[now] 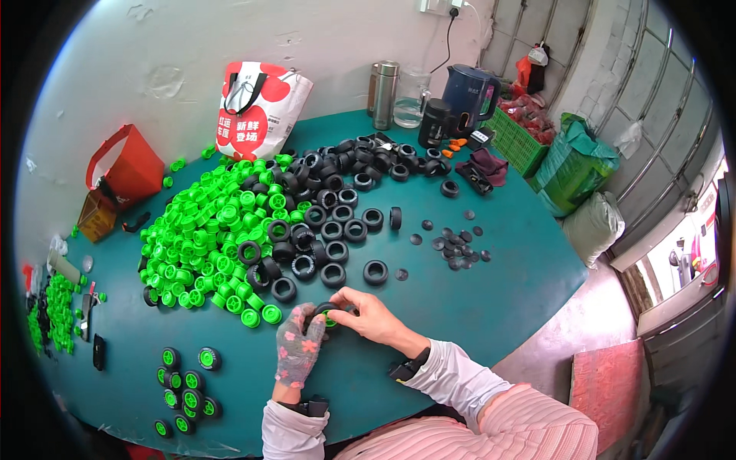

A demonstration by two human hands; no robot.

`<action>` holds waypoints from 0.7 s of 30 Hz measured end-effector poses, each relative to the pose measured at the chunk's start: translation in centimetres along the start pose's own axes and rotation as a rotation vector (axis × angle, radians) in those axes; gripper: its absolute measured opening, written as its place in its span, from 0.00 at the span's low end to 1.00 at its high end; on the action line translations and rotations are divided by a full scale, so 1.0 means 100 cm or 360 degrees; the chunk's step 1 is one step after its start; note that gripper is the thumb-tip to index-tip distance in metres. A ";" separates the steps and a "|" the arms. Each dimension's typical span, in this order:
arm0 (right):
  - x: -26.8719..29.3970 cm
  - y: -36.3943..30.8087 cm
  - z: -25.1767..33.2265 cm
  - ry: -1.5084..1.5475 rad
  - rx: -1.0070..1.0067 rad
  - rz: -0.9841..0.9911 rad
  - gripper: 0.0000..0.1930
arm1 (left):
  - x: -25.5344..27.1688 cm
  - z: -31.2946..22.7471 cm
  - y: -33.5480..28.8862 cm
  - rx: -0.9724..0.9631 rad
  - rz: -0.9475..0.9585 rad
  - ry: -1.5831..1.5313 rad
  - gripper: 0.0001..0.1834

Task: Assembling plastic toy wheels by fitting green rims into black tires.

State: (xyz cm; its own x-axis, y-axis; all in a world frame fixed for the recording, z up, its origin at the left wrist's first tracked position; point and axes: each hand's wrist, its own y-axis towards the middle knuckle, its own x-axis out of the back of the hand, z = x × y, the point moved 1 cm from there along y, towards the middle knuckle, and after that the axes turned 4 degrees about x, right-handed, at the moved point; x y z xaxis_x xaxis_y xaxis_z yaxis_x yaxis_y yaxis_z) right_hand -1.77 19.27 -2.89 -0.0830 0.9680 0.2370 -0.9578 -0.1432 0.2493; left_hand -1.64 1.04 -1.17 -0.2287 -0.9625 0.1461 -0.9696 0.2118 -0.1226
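Observation:
Near the front middle of the table, both my hands are closed on one black toy tire (326, 307) with a green wheel hub (330, 320) at it. My left hand (300, 346), in a grey glove with pink flowers, grips its left side. My bare right hand (376, 317) pinches it from the right. Fingers partly hide how far the hub sits inside. Just beyond lie a large heap of green hubs (203, 241) and a spread of loose black tires (332, 231). Several wheels with tires around green hubs (192, 399) lie at the front left.
Small black discs (456, 250) lie scattered to the right on the green table (521, 261). Behind stand a white-and-red bag (261, 111), a steel flask (386, 96), a glass jug (412, 100) and a dark kettle (468, 100). A red container (126, 169) stands at the left.

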 end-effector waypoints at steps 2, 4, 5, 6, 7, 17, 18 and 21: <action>0.004 0.000 0.010 0.0090 -0.0168 0.0041 0.17 | 0.000 -0.001 -0.001 -0.0002 -0.0007 -0.0018 0.19; 0.001 0.000 0.015 0.0179 -0.0339 0.0083 0.17 | 0.002 0.003 -0.002 -0.0002 -0.0011 -0.0038 0.19; 0.001 0.003 0.014 0.0141 -0.0326 0.0114 0.16 | 0.002 0.006 0.001 -0.0055 -0.0025 -0.0040 0.18; 0.002 0.005 0.014 0.0103 -0.0315 0.0144 0.16 | 0.002 0.008 0.003 -0.0107 -0.0037 -0.0043 0.18; 0.003 0.006 0.014 0.0104 -0.0312 0.0128 0.16 | 0.003 0.009 0.003 -0.0114 -0.0023 -0.0036 0.18; -0.001 0.007 0.019 0.0350 -0.0443 0.0086 0.14 | 0.002 -0.001 0.006 -0.0007 0.0014 -0.0205 0.17; -0.001 0.006 0.023 0.0491 -0.0655 0.0073 0.15 | 0.001 0.004 0.005 -0.0071 0.0046 -0.0290 0.18; -0.004 0.002 0.018 0.0456 -0.0458 0.0068 0.14 | 0.002 0.002 0.000 -0.0060 0.0028 -0.0318 0.20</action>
State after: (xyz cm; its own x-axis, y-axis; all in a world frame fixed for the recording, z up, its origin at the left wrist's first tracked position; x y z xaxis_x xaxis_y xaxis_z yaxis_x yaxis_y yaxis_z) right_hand -1.48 18.52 -1.20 -0.1589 0.9865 -0.0397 -0.9863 -0.1604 -0.0377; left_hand -1.71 0.79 -1.31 -0.2273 -0.9723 -0.0539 -0.9690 0.2313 -0.0861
